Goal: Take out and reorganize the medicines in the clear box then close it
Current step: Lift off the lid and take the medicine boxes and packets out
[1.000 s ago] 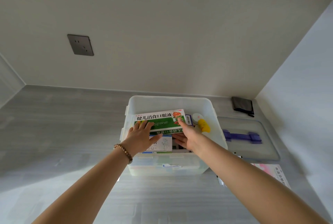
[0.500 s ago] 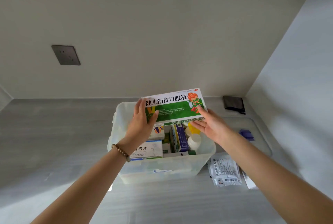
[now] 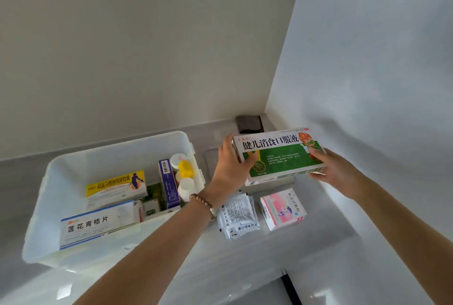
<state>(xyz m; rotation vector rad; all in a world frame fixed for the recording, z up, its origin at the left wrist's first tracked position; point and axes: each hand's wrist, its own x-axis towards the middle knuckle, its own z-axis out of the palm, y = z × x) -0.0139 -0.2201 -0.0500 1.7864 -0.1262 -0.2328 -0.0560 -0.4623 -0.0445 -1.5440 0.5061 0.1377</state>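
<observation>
Both forearms stretched forward and to the right of the clear box (image 3: 49,209), meeting on the green-and-white medicine carton (image 3: 279,155) held in the air above the counter (image 3: 220,268), out of the box and over the flat clear lid (image 3: 212,157) lying just beside it

Left hand (image 3: 231,166) clamped on the carton's left end: thumb pressed on the printed front face, fingers wrapped behind the edge, wrist bent slightly upward, beaded bracelet (image 3: 204,204) at the wrist, forearm crossing over the box's near right corner

Right hand (image 3: 334,170) gripping the carton's right end: fingers curled onto the front near the cartoon figure, palm cupped under the lower right corner, forearm running in from the lower right

Carton tilted, front face toward the camera, long edge roughly level

Open box on the counter, holding a yellow-and-white carton (image 3: 115,185), a blue-and-white carton (image 3: 98,222) along the near wall, an upright dark blue carton (image 3: 169,187) and small bottles with a yellow cap (image 3: 185,170) at the right end

On the counter below the hands: white sachets (image 3: 239,219) and a pink-and-white carton (image 3: 283,209) side by side; a dark object (image 3: 250,123) in the far corner
</observation>
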